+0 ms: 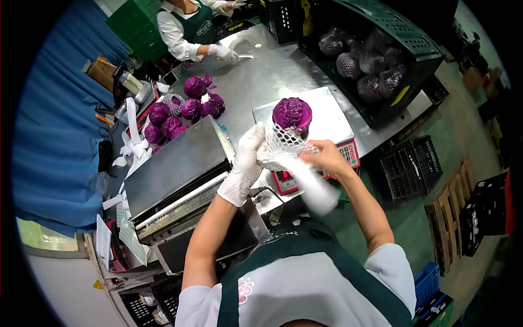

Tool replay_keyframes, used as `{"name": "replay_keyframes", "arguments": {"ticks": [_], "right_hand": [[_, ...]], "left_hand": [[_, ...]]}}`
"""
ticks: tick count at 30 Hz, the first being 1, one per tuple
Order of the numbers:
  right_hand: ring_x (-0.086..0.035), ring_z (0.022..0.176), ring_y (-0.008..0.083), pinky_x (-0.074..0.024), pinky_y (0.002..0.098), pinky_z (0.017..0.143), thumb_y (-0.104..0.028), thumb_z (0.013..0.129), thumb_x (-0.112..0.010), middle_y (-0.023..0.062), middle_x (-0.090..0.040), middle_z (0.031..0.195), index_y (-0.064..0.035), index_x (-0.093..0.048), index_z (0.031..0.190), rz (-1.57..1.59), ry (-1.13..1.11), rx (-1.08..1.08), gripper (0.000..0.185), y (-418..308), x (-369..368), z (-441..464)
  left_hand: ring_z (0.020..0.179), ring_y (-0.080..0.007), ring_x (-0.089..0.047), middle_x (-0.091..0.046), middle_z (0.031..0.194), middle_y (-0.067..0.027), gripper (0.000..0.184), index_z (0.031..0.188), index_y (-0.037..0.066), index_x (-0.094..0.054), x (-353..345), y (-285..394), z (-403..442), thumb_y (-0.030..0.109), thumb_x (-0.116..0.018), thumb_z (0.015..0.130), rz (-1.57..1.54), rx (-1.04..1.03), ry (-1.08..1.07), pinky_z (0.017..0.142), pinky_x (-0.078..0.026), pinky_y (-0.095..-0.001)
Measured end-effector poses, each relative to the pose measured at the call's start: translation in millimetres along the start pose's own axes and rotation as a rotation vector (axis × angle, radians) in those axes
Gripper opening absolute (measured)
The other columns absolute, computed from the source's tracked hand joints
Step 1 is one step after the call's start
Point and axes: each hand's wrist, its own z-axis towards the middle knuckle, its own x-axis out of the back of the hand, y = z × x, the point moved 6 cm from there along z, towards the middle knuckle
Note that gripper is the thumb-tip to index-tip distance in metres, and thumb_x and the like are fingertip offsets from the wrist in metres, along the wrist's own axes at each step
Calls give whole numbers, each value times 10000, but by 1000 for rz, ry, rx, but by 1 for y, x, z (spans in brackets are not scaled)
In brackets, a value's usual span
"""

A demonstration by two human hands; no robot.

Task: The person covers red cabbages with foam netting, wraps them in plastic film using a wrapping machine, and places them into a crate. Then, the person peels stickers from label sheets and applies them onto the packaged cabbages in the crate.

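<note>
Head view: with gloved left hand (251, 155), grasp one side of net (286, 137); with bare right hand (327, 158), pinch the opposite side close to the mesh edge. Fingers of both hands: closed on net, not released. Exact placement of left fingertips: cannot tell, owing to overlap with mesh.

For good handling, by judgement: pull evenly from both sides and open the mesh wide enough for cabbage (292, 113). Keep tension moderate, to avoid tearing net or rolling cabbage across scale (331, 121). Guard against snagging from white length (317, 191), hanging blurred below right hand; exact nature unclear.

Location of cabbage: on the plate of scale, just beyond the fingers of both hands, roughly between left and right, gripped by neither. In front of the near side: upper edge of net, overlapping in view. Actual contact between net and cabbage: cannot tell
</note>
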Motion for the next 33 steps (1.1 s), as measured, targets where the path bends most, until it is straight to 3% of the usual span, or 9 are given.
{"name": "replay_keyframes", "arguments": {"ticks": [4,9,11,13,17,21,25,30,33], "right_hand": [[-533,598,71,-410,258,506,-129,774,-684,63,-623,678,-6,-628,811,-116,747,265,140,-7,64,28],[-590,741,185,-469,301,638,-371,870,-537,116,-636,900,-7,-540,1125,72,456,-215,445,107,59,106],[-542,727,144,-451,264,633,-451,932,-401,64,-614,900,6,-560,1139,232,527,-106,526,136,40,131],[-546,927,189,-433,306,837,-455,941,-359,94,-582,1067,29,-480,1220,528,377,-174,572,73,14,93],[-512,1109,230,-440,379,916,-412,922,-372,100,-512,1224,-50,-430,1261,815,355,-92,500,56,1,49],[-581,1009,246,-471,356,871,-490,878,-436,180,-535,1167,51,-352,1308,305,285,429,696,-13,-23,-12],[-588,997,269,-461,320,849,-721,819,-251,231,-534,1173,77,-311,1330,-71,89,589,950,-92,-72,-52],[-600,795,325,-480,340,686,-4,724,-602,205,-616,1015,52,-596,997,-533,-107,946,279,-162,-137,-78],[-627,741,213,-494,280,692,-21,816,-542,152,-647,944,25,-610,962,-172,-400,613,168,-150,-175,-85]], "left_hand": [[709,-97,-547,-582,793,-25,206,864,66,-577,-8,1,13,134,-683,700,695,-3,44,637,-454,-239],[793,-280,-632,-648,824,-149,270,955,61,-601,51,8,90,285,-525,825,1326,-377,650,715,-484,-356],[930,-344,-607,-634,974,-201,483,1053,72,-603,67,-16,120,485,-421,880,1419,-86,458,808,-453,-413],[882,-370,-592,-614,937,-246,517,1039,11,-598,100,-80,153,456,-357,933,999,-234,293,751,-446,-425],[726,-360,-601,-615,789,-218,483,930,35,-636,50,-40,95,464,-415,909,1217,-267,254,651,-457,-421],[882,-195,-597,-595,1038,-144,519,1087,-28,-568,9,23,-9,447,-518,883,825,-580,118,728,-474,-294],[1047,-185,-531,-520,1192,-126,818,1285,-38,-392,22,22,-79,632,-460,821,-9,-268,-87,914,-439,-301],[1163,-323,-470,-427,1308,-166,947,1322,95,-378,82,1,-150,814,-335,709,-711,88,72,977,-413,-475],[1171,-325,-465,-431,1303,-168,944,1324,84,-375,115,9,-188,806,-344,717,-584,43,65,982,-408,-482]]}}
